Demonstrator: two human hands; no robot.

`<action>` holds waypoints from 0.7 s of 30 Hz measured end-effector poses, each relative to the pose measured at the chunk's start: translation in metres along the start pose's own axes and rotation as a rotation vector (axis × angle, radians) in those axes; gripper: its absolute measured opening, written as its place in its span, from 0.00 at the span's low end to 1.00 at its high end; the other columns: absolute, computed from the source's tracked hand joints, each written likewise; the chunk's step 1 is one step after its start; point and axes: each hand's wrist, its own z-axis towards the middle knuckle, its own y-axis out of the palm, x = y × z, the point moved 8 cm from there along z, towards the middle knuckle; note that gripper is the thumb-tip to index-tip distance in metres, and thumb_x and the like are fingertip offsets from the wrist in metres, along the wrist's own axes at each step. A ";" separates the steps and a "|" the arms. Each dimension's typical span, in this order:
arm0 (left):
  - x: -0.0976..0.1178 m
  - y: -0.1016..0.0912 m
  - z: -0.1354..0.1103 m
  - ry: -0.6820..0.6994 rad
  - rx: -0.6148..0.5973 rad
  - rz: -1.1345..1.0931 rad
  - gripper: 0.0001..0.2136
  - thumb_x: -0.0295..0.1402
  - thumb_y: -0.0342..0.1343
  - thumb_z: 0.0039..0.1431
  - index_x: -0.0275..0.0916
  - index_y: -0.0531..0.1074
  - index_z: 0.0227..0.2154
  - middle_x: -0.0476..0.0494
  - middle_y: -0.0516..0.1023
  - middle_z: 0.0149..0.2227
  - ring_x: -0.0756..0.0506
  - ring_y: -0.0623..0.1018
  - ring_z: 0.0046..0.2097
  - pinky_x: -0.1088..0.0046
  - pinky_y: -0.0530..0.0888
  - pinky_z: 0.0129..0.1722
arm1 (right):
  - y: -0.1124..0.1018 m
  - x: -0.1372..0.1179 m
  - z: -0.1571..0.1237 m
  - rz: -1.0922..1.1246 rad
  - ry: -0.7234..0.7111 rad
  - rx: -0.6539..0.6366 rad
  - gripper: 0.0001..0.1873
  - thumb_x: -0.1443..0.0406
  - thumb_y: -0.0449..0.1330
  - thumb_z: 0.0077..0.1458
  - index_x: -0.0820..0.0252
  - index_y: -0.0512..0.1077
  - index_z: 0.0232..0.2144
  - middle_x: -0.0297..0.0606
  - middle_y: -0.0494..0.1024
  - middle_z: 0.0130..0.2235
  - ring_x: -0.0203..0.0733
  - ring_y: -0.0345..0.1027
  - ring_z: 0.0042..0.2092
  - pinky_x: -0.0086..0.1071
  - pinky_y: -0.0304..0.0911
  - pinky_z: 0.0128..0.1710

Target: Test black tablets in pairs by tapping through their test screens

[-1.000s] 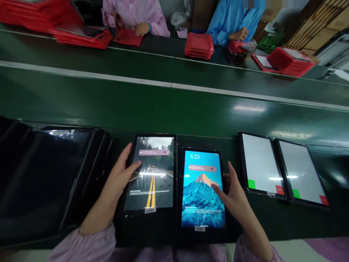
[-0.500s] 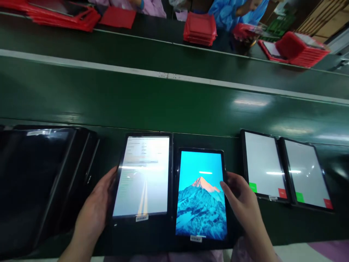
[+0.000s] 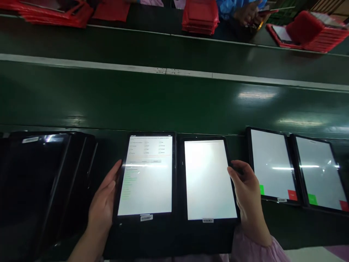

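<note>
Two lit tablets lie side by side in front of me. The left tablet (image 3: pixel 147 182) shows a pale page with tick boxes and lines of green text. At its left edge is my left hand (image 3: pixel 102 203), fingers stretched out along the side and the thumb off the screen. The right tablet (image 3: pixel 209 182) has a blank white screen. My right hand (image 3: pixel 247 189) grips its right edge, thumb on the front frame and the other fingers at the side, partly hidden. Each tablet carries a small barcode label at its lower edge.
Dark tablets (image 3: pixel 29 189) are stacked at the left. Two more tablets (image 3: pixel 272 163) with white screens and green and red squares lie at the right. Beyond the green bench (image 3: pixel 163 102), red pouches (image 3: pixel 200 16) are piled, and a co-worker's hands (image 3: pixel 249 14) hold something thin.
The right tablet's screen has gone from a mountain picture to blank white. That tablet has moved up, closer to level with the left one. My right hand has kept its grip.
</note>
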 end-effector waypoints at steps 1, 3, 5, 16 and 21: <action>0.001 0.005 0.002 0.003 -0.015 -0.003 0.38 0.55 0.66 0.55 0.47 0.72 0.67 0.41 0.85 0.59 0.28 0.81 0.63 0.51 0.83 0.58 | 0.000 0.000 0.001 0.005 -0.002 0.011 0.29 0.41 0.73 0.45 0.54 0.77 0.40 0.40 0.79 0.41 0.39 0.71 0.32 0.32 0.65 0.27; 0.007 0.013 0.005 0.023 -0.013 -0.037 0.38 0.53 0.67 0.55 0.46 0.72 0.67 0.41 0.84 0.60 0.29 0.80 0.64 0.55 0.83 0.57 | -0.002 -0.001 0.003 0.004 -0.013 0.031 0.30 0.42 0.72 0.46 0.53 0.76 0.44 0.41 0.80 0.44 0.42 0.75 0.36 0.33 0.69 0.30; 0.012 0.023 0.009 0.029 -0.023 -0.055 0.36 0.51 0.68 0.55 0.46 0.74 0.66 0.42 0.84 0.59 0.29 0.78 0.66 0.56 0.82 0.58 | -0.004 -0.002 0.003 -0.003 -0.043 0.052 0.30 0.43 0.70 0.50 0.52 0.75 0.48 0.41 0.80 0.45 0.44 0.78 0.39 0.36 0.73 0.34; 0.031 0.045 0.011 0.148 -0.128 -0.016 0.40 0.54 0.72 0.47 0.45 0.75 0.63 0.40 0.76 0.69 0.26 0.65 0.75 0.52 0.73 0.69 | -0.002 -0.054 -0.071 -0.414 -0.976 -0.172 0.15 0.65 0.60 0.67 0.46 0.87 0.36 0.40 0.87 0.48 0.60 0.77 0.62 0.61 0.78 0.57; 0.036 0.050 0.006 0.331 -0.266 0.159 0.46 0.52 0.75 0.47 0.50 0.67 0.70 0.41 0.62 0.77 0.26 0.56 0.78 0.47 0.59 0.76 | -0.003 -0.034 -0.106 -0.516 -1.096 -0.175 0.16 0.68 0.60 0.64 0.46 0.88 0.36 0.41 0.87 0.51 0.59 0.75 0.62 0.55 0.79 0.56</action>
